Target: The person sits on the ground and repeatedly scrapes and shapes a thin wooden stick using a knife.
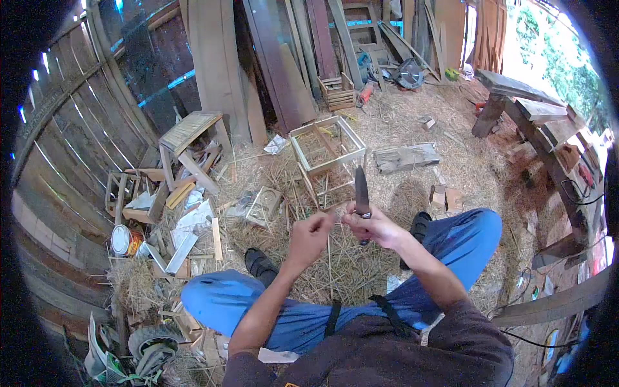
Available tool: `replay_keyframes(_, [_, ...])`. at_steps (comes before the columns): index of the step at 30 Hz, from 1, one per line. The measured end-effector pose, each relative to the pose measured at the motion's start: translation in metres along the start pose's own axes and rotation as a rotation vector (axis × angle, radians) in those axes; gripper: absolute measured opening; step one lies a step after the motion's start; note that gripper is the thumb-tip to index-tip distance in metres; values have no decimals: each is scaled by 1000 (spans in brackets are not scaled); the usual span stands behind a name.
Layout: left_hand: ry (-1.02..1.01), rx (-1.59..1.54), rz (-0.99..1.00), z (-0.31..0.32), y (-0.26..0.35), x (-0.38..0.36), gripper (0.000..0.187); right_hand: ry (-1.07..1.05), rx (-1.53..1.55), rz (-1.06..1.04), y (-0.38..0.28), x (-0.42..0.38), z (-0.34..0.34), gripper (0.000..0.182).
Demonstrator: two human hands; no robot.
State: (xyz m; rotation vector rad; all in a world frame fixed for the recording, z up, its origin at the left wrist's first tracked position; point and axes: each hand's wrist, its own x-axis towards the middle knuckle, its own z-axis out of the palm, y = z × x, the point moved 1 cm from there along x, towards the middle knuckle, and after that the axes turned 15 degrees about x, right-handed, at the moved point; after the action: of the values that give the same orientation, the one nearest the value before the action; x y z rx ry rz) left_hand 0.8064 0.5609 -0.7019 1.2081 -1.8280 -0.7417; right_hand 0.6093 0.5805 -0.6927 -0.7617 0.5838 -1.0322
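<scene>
In the middle of the head view my right hand (377, 227) is wrapped round the handle of a knife (362, 190). Its dark, broad blade points up and away from me. Just to the left, my left hand (311, 237) has its fingers curled and pinched close to the right thumb. Whatever lies between those fingers is too small or blurred to make out. Beyond both hands stands a light wooden frame (329, 169) of thin bars, open in its middle. Below the hands, between my feet, many thin strips and shavings (342, 271) cover the ground.
A small slatted stool (192, 132) and a paint can (120, 240) stand on the left. A plank (407, 158) lies ahead, near a crate of slats (336, 92) and a circular saw (409, 74). Boards (219, 58) lean at the back. A heavy wooden bench (538, 151) runs along the right.
</scene>
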Motion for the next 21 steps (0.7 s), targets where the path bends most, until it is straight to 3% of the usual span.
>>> replay_keyframes(4, [86, -67, -69, -20, -2, 21, 27, 11, -11, 61, 17, 3, 1, 21])
replay_keyframes(7, [81, -123, -41, -22, 2, 24, 27, 214, -279, -20, 17, 9, 6, 30])
replay_keyframes(10, [21, 23, 59, -24, 36, 11, 21, 260, -475, -413, 38, 24, -23, 37])
replay_keyframes(13, [107, 216, 287, -17, 35, 4, 16, 395, -863, -226, 20, 13, -24, 38])
replay_keyframes(16, [94, 287, 488, -20, 26, 5, 25, 463, -1040, -384, 19, 11, -15, 35])
replay_keyframes(21, [133, 391, 712, -19, 22, 2, 22, 457, -934, -379, 20, 8, -13, 27])
